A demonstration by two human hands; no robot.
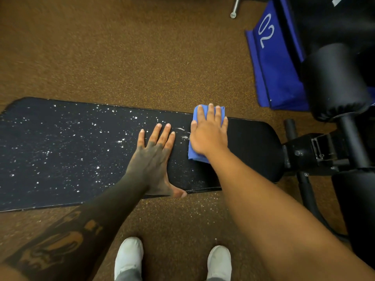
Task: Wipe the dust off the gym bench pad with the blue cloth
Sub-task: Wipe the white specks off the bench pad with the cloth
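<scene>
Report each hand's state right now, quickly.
Left hand: open, fingers straight, flat on the bench pad.
Right hand: open, straight fingers pressing the blue cloth onto the pad.

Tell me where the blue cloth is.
In the head view, the blue cloth lies flat under the right hand on the bench pad, right of the left hand.

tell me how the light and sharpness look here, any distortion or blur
Head view: warm, dim light with no hard glare; the wide-angle lens bows the edges of the bench pad; the floor at upper left is smeared soft; the dust specks and the blue cloth under the right hand look fairly sharp.
</scene>
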